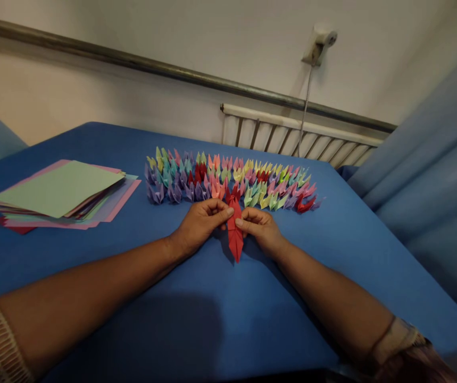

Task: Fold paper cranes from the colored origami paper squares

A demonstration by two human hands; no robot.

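A red folded origami paper (235, 239), long and narrow with a pointed lower end, is held upright above the table in front of me. My left hand (206, 217) pinches its left edge near the upper part, thumb on the near face. From the right, my right hand (263, 229) pinches the other edge slightly lower, thumb pressed on the folds. Fingertips behind the paper are partly hidden. Just beyond my hands, several rows of small folded paper cranes (180, 178) in many colours stand close together.
On the left lies a stack of coloured paper sheets (60, 189), pale green on top. Everything rests on a blue-covered table (164, 308). Behind it are a radiator (276, 127), a metal rail (164, 66) and a wall socket (316, 47) with a cord. A blue curtain (428, 175) hangs right.
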